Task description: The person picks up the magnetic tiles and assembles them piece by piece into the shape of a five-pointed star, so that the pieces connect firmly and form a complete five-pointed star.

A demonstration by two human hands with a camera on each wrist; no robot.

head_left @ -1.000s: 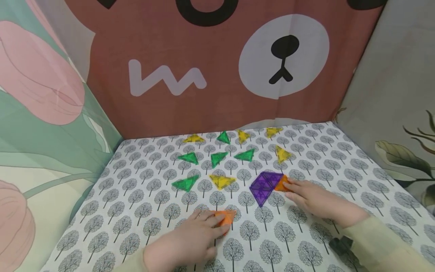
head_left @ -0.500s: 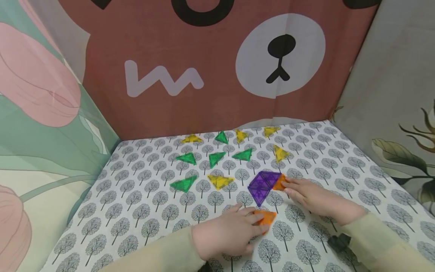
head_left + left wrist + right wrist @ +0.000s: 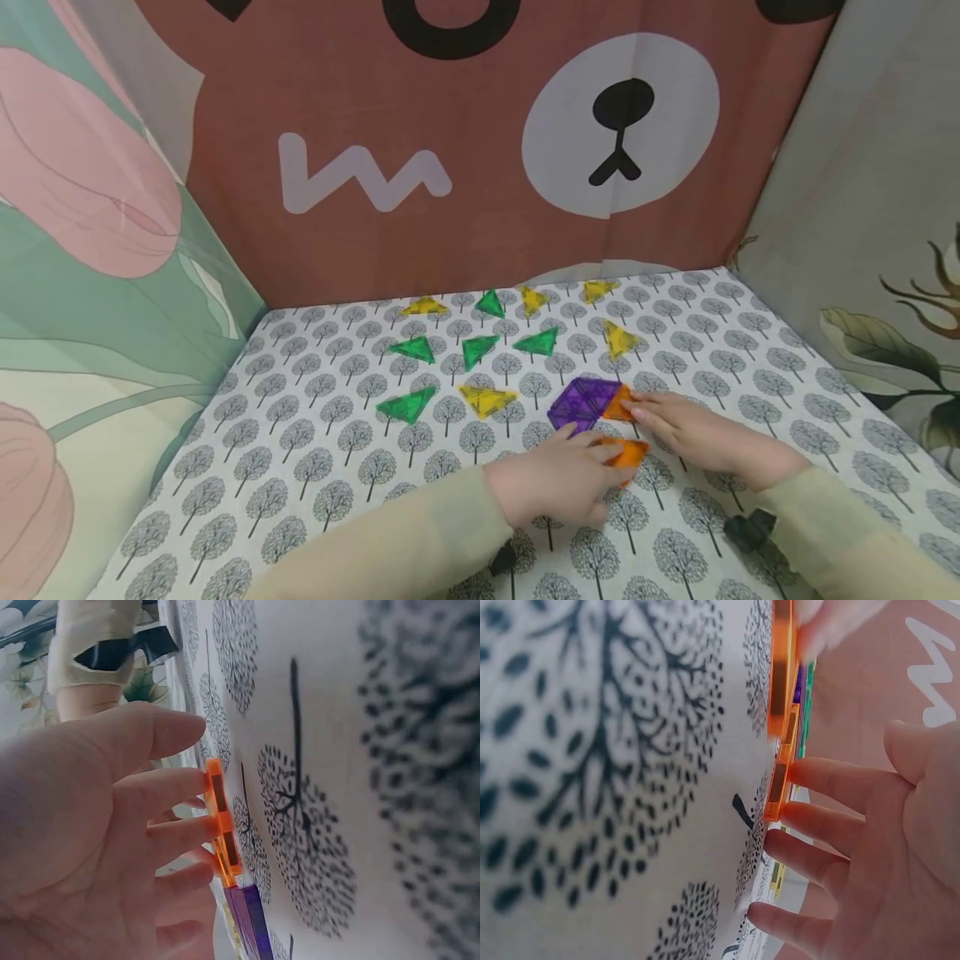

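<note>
Flat on the tabletop lies a group of purple translucent magnetic tiles (image 3: 588, 396) joined edge to edge. An orange triangular tile (image 3: 618, 405) sits against their right side, and my right hand (image 3: 693, 433) rests its fingertips on it with the fingers fairly straight. My left hand (image 3: 558, 483) presses a second orange triangular tile (image 3: 633, 457) from above with extended fingers, just in front of the purple group. In the left wrist view the thumb stands away from the orange tile (image 3: 223, 817), whose edge is near the purple tile (image 3: 250, 919). Part of the purple group is hidden by the left hand.
Several green triangular tiles (image 3: 408, 406) and yellow triangular tiles (image 3: 487, 401) lie scattered apart toward the back. The table has a tree-patterned cloth (image 3: 315, 467). A brown bear-print curtain (image 3: 480, 242) stands behind it, with printed cloth hangings at both sides.
My left hand has slid the orange tile to the right and slightly away from me, up to the purple group. The right hand stays at its orange tile.
</note>
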